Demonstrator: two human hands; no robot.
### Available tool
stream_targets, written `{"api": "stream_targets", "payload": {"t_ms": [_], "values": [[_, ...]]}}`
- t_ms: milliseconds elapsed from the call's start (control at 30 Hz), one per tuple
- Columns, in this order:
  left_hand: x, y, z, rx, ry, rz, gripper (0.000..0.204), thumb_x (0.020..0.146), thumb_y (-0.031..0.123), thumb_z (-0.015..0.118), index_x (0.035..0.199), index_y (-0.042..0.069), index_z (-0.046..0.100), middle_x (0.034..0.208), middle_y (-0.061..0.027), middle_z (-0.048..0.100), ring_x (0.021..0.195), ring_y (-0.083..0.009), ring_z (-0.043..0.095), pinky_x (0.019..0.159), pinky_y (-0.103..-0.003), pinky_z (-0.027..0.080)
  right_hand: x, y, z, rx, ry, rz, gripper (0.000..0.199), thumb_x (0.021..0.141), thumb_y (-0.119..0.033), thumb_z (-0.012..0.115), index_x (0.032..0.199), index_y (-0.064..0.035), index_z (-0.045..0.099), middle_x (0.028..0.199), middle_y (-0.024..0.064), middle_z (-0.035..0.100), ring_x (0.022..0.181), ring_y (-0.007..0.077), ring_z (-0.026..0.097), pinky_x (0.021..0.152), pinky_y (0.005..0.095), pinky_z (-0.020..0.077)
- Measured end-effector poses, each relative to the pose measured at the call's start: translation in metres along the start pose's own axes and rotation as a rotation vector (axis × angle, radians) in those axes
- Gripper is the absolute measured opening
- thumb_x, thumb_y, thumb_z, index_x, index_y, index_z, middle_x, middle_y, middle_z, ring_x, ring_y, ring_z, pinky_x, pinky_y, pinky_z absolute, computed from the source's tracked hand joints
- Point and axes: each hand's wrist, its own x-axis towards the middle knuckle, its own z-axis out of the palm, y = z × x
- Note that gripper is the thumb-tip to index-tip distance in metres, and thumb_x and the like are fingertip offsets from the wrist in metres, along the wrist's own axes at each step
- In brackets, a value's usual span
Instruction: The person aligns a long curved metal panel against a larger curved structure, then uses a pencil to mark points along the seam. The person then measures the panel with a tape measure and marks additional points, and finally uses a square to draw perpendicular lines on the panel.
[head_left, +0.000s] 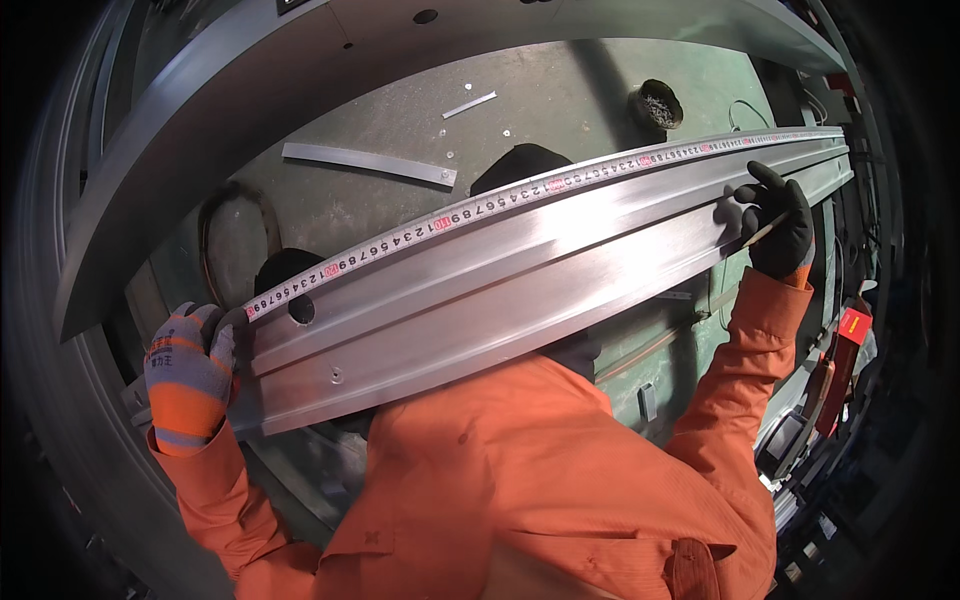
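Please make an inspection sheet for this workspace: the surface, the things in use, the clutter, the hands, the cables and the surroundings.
Surface: green floor, scuffed, below the work.
Things in use: long aluminium profile lying across the view; white tape measure stretched along its upper edge; thin pencil-like marker at its right part.
Clutter: flat metal strip, small short strip, round container of metal bits, small white bits on the floor.
Hands: left hand, orange-grey glove, holds the profile's left end at the tape's end; right hand, black glove, holds the marker against the profile.
Cables: thin wire loop near the container.
Surroundings: large curved grey beam above; red box at right.
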Motion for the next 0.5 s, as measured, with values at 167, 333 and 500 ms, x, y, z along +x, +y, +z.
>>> {"api": "stream_targets", "payload": {"t_ms": [167,333,500], "values": [[0.006,0.01,0.0,0.055,-0.031,0.002,0.024,0.09,0.023,0.072,0.107,0.007,0.075,0.108,-0.0194,0.071,0.11,-0.0393,0.065,0.094,-0.048,0.052,0.001,-0.001,-0.001,-0.008,0.027,-0.005,0.058,0.109,-0.04,0.04,0.138,0.0086,0.054,0.108,0.0245,0.072,0.071,0.0237,0.073,0.057,0.025,0.0591],[0.008,0.016,-0.003,0.044,-0.043,-0.014,0.025,0.089,0.023,0.073,0.107,0.007,0.076,0.107,-0.0201,0.071,0.114,-0.0388,0.064,0.096,-0.048,0.051,-0.001,-0.002,0.01,-0.052,0.215,0.024,0.055,0.11,-0.04,0.041,0.131,0.008,0.059,0.103,0.0226,0.073,0.073,0.0216,0.071,0.05,0.0223,0.0545],[0.008,0.015,-0.004,0.089,-0.058,-0.012,0.026,0.088,0.023,0.073,0.108,0.007,0.076,0.11,-0.0201,0.071,0.117,-0.0384,0.064,0.097,-0.048,0.051,-0.001,0.002,0.022,-0.111,0.307,-0.036,0.055,0.11,-0.039,0.041,0.132,0.0086,0.058,0.101,0.0221,0.073,0.078,0.0229,0.073,0.054,0.0224,0.0585]]}}
